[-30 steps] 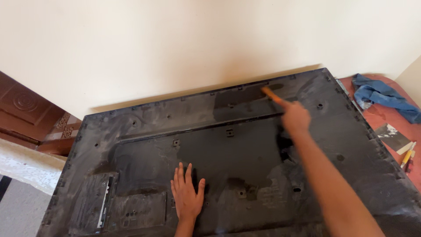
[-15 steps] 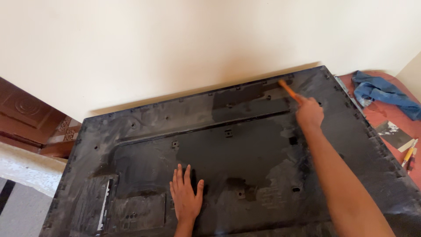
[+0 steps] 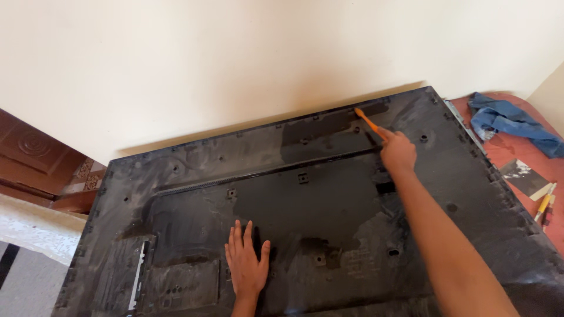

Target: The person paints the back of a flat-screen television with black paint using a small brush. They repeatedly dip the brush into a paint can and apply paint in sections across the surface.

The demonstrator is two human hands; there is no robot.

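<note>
Right hand (image 3: 398,152) closes around an orange brush (image 3: 366,121) at upper right of the dusty black panel (image 3: 482,199); left hand (image 3: 247,264) lies open, flat, lower centre.

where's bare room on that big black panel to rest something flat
Free: the large black plastic back panel between the left hand and its left edge, and right of the right forearm. Crowded: the red surface with blue cloth, and near the right hand holding the orange-handled brush.
</note>
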